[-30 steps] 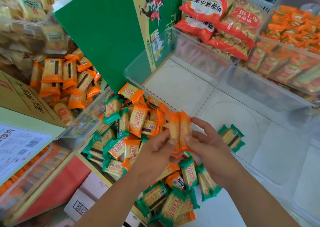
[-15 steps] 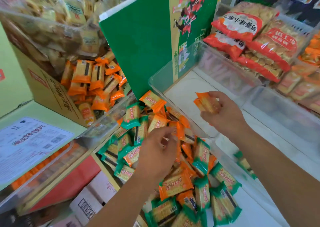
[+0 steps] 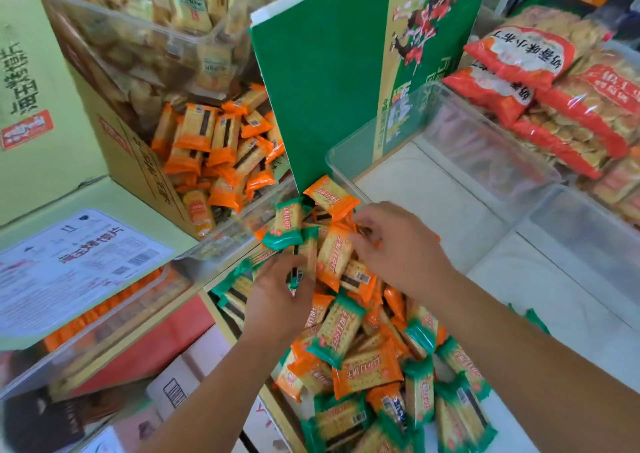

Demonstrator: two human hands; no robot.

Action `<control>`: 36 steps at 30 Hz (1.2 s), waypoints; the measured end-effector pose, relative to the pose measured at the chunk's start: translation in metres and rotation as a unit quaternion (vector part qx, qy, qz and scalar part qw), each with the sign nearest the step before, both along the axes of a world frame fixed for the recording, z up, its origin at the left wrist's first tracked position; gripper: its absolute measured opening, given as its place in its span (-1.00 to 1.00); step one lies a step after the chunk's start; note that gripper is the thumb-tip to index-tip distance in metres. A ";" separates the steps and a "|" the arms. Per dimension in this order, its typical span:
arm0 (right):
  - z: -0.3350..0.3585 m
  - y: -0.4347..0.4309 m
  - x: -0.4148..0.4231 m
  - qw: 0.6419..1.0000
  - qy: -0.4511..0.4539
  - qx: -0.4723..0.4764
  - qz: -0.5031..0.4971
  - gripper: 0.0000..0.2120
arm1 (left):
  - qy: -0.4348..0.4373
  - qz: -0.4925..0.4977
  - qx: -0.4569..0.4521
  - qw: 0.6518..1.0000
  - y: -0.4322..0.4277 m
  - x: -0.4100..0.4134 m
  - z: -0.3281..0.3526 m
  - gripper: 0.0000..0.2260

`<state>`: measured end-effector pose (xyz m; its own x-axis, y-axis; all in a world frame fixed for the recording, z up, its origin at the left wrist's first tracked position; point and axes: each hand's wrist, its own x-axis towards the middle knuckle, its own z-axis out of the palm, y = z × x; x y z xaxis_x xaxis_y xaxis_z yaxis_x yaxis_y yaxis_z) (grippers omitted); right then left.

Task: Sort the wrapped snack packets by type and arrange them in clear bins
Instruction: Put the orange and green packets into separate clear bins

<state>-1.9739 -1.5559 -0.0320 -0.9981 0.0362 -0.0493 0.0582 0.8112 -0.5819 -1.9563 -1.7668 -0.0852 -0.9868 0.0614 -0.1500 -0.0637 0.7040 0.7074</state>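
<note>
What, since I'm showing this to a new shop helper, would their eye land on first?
Probably the heap of orange and green snack packets at bottom centre, with the left hand and right hand both dug into its top. Behind it stands a tall green carton. Right of that is a clear bin that looks empty, backed by red biscuit bags at upper right.

Forearms enter from 7 and 4 o'clock. Left hand (image 3: 277, 300) — back up, fingers curled toward 12 o'clock. Right hand (image 3: 398, 248) — at 2 o'clock of it, fingers curled toward 9 o'clock.
</note>
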 end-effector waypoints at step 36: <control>0.051 0.071 0.224 0.773 0.038 -0.313 -0.550 -0.77 | -0.109 -0.277 0.048 0.954 0.198 0.059 0.036 -0.68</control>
